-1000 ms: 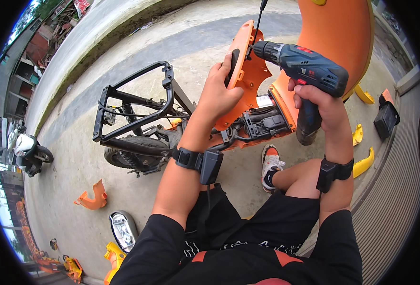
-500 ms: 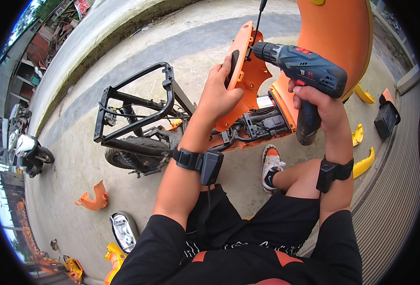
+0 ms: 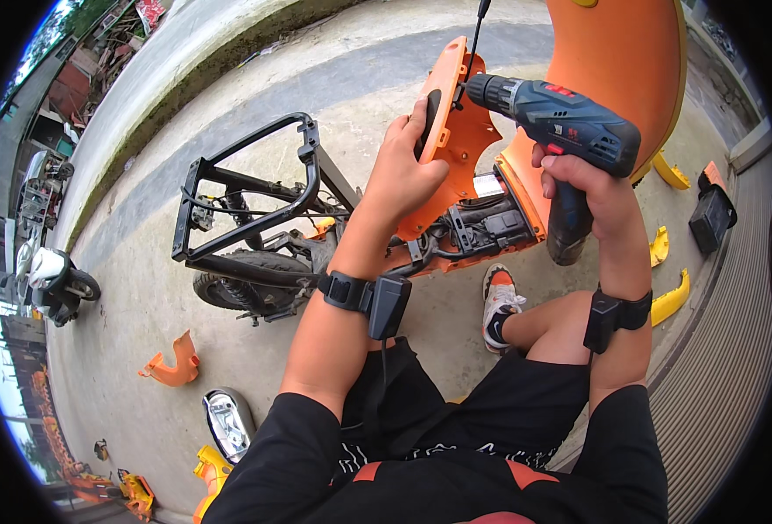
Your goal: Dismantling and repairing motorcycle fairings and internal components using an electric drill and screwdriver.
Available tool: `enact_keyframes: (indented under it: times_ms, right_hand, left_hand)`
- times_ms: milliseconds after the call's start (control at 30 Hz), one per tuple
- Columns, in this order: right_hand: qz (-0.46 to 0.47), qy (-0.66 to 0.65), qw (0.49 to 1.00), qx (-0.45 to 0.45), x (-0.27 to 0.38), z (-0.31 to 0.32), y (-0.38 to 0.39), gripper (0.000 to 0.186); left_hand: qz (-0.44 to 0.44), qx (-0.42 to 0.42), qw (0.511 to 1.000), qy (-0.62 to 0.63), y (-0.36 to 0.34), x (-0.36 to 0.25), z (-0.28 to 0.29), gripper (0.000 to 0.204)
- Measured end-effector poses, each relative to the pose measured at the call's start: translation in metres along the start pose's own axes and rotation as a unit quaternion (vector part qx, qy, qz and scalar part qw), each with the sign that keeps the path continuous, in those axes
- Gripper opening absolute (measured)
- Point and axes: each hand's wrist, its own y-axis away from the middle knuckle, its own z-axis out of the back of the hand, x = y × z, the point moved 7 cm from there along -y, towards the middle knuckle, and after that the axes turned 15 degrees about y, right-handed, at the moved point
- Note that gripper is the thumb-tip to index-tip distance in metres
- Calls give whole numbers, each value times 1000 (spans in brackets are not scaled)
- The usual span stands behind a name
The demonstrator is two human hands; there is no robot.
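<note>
My left hand point(image 3: 408, 170) grips the edge of an orange plastic scooter panel point(image 3: 456, 144) and holds it upright. My right hand point(image 3: 591, 188) is closed around the handle of a dark blue cordless drill point(image 3: 569, 127). The drill's long bit point(image 3: 475, 35) points up and away, just past the panel's top edge. Under both hands lies a stripped scooter with a black rear rack point(image 3: 246, 196), a rear wheel point(image 3: 237, 284) and exposed wiring and parts point(image 3: 482, 231). Both wrists carry black strapped devices.
A large orange body shell point(image 3: 622, 61) rises behind the drill. Loose orange and yellow panels point(image 3: 172, 367) and a headlight point(image 3: 226, 424) lie on the concrete at lower left. More yellow pieces point(image 3: 670, 297) and a black box point(image 3: 711, 218) sit at right. Scooters point(image 3: 54, 279) are parked at far left.
The view has shifted slightly; the hands, panel and drill keep nearly the same pose, with the drill's bit still beside the panel's top edge.
</note>
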Motion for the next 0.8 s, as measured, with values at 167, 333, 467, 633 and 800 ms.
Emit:
enact_keyframes:
  times_ms: [167,333,467,633,800]
  right_hand:
    - [-1,-8,1000,4,-1,-1,0,12]
    - [6,-4,1000,1,0,0,0,12]
    - [0,-7,1000,2,-1,0,0,12]
    - [0,-6,1000,3,1,0,-1,11]
    - [1,-7,1000,4,1,-1,1,10]
  left_hand:
    - [4,-1,1000,10,0,0,0,84]
    - [6,0,1000,2,0,-2,0,85]
    - [13,1,1000,-1,1,-2,0,85]
    - [6,-1,1000,7,0,-1,1,84]
    - [4,0,1000,8,0,1,1,85]
